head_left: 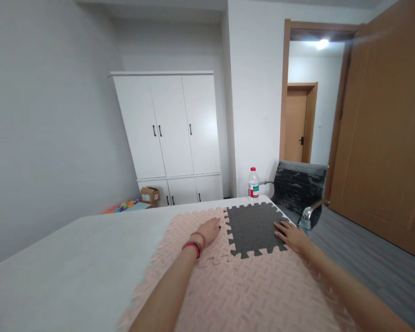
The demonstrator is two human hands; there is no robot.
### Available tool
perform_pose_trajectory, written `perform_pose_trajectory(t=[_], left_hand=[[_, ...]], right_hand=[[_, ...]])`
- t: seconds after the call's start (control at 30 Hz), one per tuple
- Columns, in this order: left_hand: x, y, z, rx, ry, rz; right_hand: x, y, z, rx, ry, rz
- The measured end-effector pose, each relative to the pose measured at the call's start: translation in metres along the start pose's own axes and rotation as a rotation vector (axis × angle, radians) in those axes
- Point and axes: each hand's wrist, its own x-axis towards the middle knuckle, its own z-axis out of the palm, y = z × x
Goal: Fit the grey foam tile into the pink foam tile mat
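Observation:
A dark grey foam mat tile (254, 228) with jigsaw edges lies among pink foam mat tiles (263, 286) on the white table. Its left edge meets a pink tile, and its front teeth lie along the pink tiles nearest me; whether they are pressed in, I cannot tell. On the pink tile to its left, my left hand (210, 230) rests palm down, fingers stretched to the right, with red bands around the wrist. My right hand (291, 235) lies with spread fingers over the grey tile's right edge, by the table's side. Neither hand grips anything.
A plastic bottle (253, 183) with a red cap stands at the table's far right corner. Beyond it is a worn black chair (299, 186). The white tabletop (72, 263) extends left. A cardboard box (150, 195) and colourful items (127, 204) are behind the table, before a white cabinet (169, 124).

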Motion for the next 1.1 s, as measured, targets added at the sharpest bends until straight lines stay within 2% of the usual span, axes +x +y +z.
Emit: perform_pose_trajectory(t=[0.1,0.23,0.43,0.53,0.73,0.93,1.03,1.1], left_hand=[[0.032,0.015,0.017,0.012,0.001,-0.003],[0.041,0.016,0.029,0.056,0.009,-0.006],[0.046,0.01,0.021,0.105,-0.025,0.053],[0.06,0.014,0.019,0.127,-0.004,0.002],[0.078,0.03,0.027,0.173,0.057,-0.081],[0.071,0.027,0.011,0.099,-0.036,-0.065],[0.051,0.028,-0.005,0.047,-0.082,-0.031],[0.028,0.033,-0.016,0.025,-0.09,-0.009]], right_hand=[[0.003,0.005,0.011,0.004,0.014,-0.003],[0.008,0.007,0.018,0.009,0.046,-0.019],[0.011,0.009,0.019,0.009,0.089,-0.03],[0.011,0.007,0.018,0.019,0.092,-0.028],[0.011,0.006,0.016,0.039,0.088,-0.016],[0.011,0.006,0.016,0.048,0.078,0.002],[0.011,0.006,0.015,0.053,0.068,0.02],[0.01,0.005,0.013,0.052,0.061,0.037]])
